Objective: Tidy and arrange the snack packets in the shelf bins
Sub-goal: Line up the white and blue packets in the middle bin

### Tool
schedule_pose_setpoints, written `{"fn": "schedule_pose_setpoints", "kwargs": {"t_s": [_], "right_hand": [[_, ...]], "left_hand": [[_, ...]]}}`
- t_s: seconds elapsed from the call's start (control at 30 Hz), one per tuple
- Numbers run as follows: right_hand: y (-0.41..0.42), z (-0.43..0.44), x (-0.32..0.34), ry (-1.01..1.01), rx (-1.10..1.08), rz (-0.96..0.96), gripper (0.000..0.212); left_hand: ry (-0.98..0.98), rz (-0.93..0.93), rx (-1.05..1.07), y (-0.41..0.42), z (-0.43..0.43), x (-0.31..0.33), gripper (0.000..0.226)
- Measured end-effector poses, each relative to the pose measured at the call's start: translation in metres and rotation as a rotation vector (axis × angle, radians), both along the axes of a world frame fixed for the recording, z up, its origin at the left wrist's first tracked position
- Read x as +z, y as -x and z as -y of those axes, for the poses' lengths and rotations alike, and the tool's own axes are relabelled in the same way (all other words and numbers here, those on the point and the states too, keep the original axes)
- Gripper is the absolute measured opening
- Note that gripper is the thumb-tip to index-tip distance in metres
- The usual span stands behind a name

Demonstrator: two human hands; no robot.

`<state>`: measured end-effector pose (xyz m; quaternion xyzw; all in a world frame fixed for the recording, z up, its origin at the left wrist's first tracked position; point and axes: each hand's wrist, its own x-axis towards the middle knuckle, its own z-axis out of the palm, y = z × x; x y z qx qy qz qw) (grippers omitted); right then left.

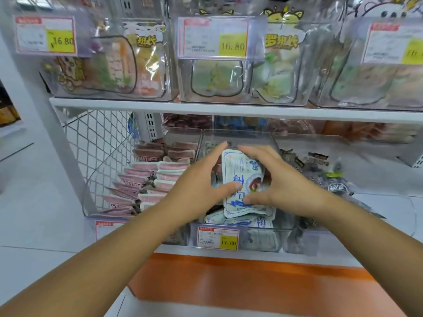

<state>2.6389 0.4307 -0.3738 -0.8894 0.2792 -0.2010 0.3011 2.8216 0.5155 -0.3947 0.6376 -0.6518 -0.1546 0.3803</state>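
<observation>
Shelf bin [240, 137]: packet [240, 170] between hands [201, 191] [283, 186]

One left hand [199, 191], one right hand [286, 181], one held white packet [242, 170], five price tags [215, 37], six clear bins [258, 239].

clear rectangular plastic bin [238, 137]: glossy, smooth | white-and-blue plastic snack packet [235, 168]: shiny | white metal wire-mesh panel [103, 143]: matt

Both arms fwd; L hand [201, 183] + R hand [282, 179] cupped, thumbs pinching packet [240, 165].
</observation>
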Motion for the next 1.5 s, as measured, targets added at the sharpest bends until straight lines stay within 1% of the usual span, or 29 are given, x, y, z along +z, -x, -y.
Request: {"fn": "schedule_pose_setpoints", "kwargs": {"t_s": [0.07, 0.13, 0.2, 0.27, 0.3, 0.33, 0.4, 0.5, 0.57, 0.67, 0.7, 0.77, 0.8, 0.83, 0.9, 0.93, 1.0, 1.07, 1.17, 1.27, 1.3, 1.37, 1.43, 1.47, 1.5], "right_hand": [[0.0, -0.007, 0.007, -0.004, -0.014, 0.046, 0.103], [0.0, -0.013, 0.012, -0.129, -0.079, 0.16, 0.102], [0.003, -0.013, 0.012, -0.274, -0.124, 0.228, 0.087], [0.007, -0.015, 0.008, -0.426, -0.095, 0.234, 0.066], [0.008, -0.017, 0.005, -0.476, -0.073, 0.215, 0.053], [0.01, -0.02, 0.004, -0.457, -0.069, 0.188, 0.041], [0.013, -0.022, 0.004, -0.323, -0.087, 0.137, 0.026], [0.018, -0.021, 0.015, -0.172, -0.065, 0.119, 0.018], [0.018, -0.02, 0.021, -0.051, -0.021, 0.07, 0.013], [0.008, -0.021, 0.021, -0.036, 0.048, 0.024, 0.014], [0.005, -0.019, 0.018, -0.07, 0.055, 0.017, 0.019], [0.004, -0.01, 0.018, -0.189, 0.037, 0.041, 0.037], [0.006, -0.005, 0.019, -0.22, 0.027, 0.03, 0.04], [0.009, 0.001, 0.019, -0.209, 0.017, -0.02, 0.036], [0.014, 0.008, 0.017, -0.103, 0.017, -0.245, 0.023], [0.014, 0.009, 0.014, -0.054, 0.033, -0.357, 0.022], [0.007, 0.006, 0.005, -0.023, 0.092, -0.486, 0.03], [-0.006, 0.002, -0.005, -0.009, 0.15, -0.533, 0.038], [-0.021, -0.003, -0.008, -0.013, 0.204, -0.567, 0.038], [-0.019, 0.001, -0.003, -0.135, 0.228, -0.569, 0.03], [-0.016, 0.002, -0.003, -0.142, 0.237, -0.576, 0.027], [-0.015, 0.004, -0.008, -0.09, 0.224, -0.556, 0.018], [-0.015, 0.003, -0.013, -0.024, 0.157, -0.462, 0.006], [-0.015, 0.004, -0.014, 0.012, 0.113, -0.419, 0.006], [-0.014, 0.005, -0.013, 0.052, 0.073, -0.391, 0.011]], "left_hand": [[0.016, -0.337, -0.045, 0.003, 0.001, 0.003, 0.068], [0.052, -0.53, -0.043, 0.003, -0.004, 0.004, 0.056], [0.089, -0.662, -0.001, 0.001, -0.01, 0.006, 0.052], [0.083, -0.72, 0.036, -0.002, -0.014, 0.008, 0.051], [0.062, -0.709, 0.037, -0.003, -0.017, 0.008, 0.051], [0.028, -0.669, 0.023, -0.004, -0.02, 0.01, 0.051], [-0.033, -0.556, -0.027, -0.004, -0.026, 0.012, 0.051], [-0.039, -0.436, -0.056, -0.005, -0.033, 0.017, 0.059], [-0.043, -0.335, -0.057, -0.005, -0.035, 0.017, 0.06], [-0.045, -0.025, -0.042, -0.005, -0.036, 0.014, 0.049], [-0.051, 0.026, -0.028, -0.006, -0.035, 0.013, 0.046], [-0.065, 0.029, -0.006, -0.014, -0.034, 0.011, 0.04], [-0.058, 0.02, 0.003, -0.018, -0.035, 0.01, 0.034], [-0.044, 0.003, 0.019, -0.022, -0.035, 0.009, 0.03], [-0.023, -0.099, 0.064, -0.029, -0.039, 0.008, 0.026], [-0.025, -0.161, 0.081, -0.031, -0.041, 0.007, 0.023], [-0.047, -0.237, 0.098, -0.034, -0.044, 0.006, 0.024], [-0.06, -0.273, 0.089, -0.035, -0.048, 0.006, 0.028], [-0.045, -0.294, 0.085, -0.034, -0.05, 0.004, 0.029], [-0.02, -0.305, 0.102, -0.033, -0.051, 0.003, 0.03], [-0.017, -0.299, 0.104, -0.033, -0.051, 0.003, 0.029], [-0.014, -0.291, 0.104, -0.033, -0.051, 0.002, 0.028], [-0.012, -0.285, 0.104, -0.033, -0.051, 0.001, 0.028], [-0.013, -0.288, 0.102, -0.033, -0.051, 0.001, 0.028], [-0.016, -0.292, 0.098, -0.033, -0.051, 0.002, 0.028]]}}
